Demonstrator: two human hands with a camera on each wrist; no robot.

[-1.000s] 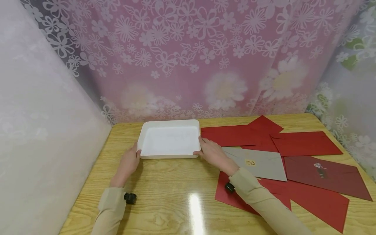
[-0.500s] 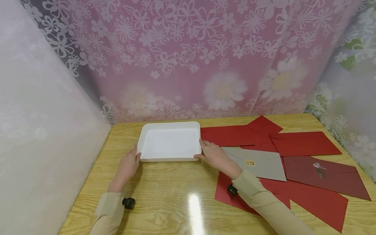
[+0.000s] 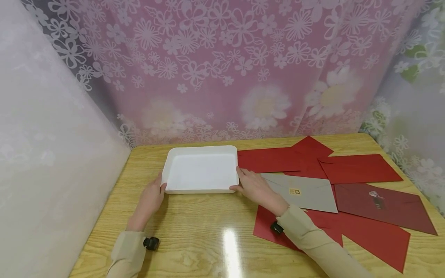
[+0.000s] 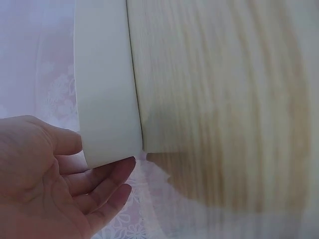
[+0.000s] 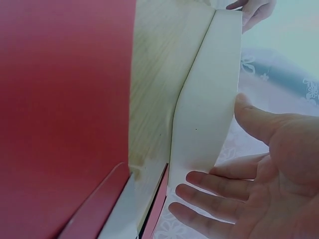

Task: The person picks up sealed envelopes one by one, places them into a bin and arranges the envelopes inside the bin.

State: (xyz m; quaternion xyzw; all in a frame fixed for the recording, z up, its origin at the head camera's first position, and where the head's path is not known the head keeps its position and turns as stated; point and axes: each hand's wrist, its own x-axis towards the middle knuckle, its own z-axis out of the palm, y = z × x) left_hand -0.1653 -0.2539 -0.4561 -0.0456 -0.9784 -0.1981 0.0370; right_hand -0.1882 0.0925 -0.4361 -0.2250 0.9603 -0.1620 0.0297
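Note:
A shallow white rectangular tray (image 3: 202,173) lies flat on the wooden table, its inside bare. My left hand (image 3: 152,197) holds its left side at the near corner; in the left wrist view that hand's thumb (image 4: 67,142) is at the wall's upper edge and the fingers reach round the end. At the opposite end, my right hand (image 3: 255,188) holds the near right corner. Seen from the right wrist, its thumb (image 5: 254,119) touches the rim, while the other fingers lie by the side wall. The fingertips on the tray's far sides are partly hidden in the head view.
Right of the tray, several red envelopes (image 3: 359,168) overlap, with a grey envelope (image 3: 313,195) and a maroon one (image 3: 386,208) among them. One red envelope (image 3: 267,160) reaches up to the tray's right side. A floral curtain (image 3: 208,77) hangs behind the table (image 3: 194,239).
The tray has slid slightly toward me, with both hands on it and both wrists drawing back a little. The envelopes keep their places on the table.

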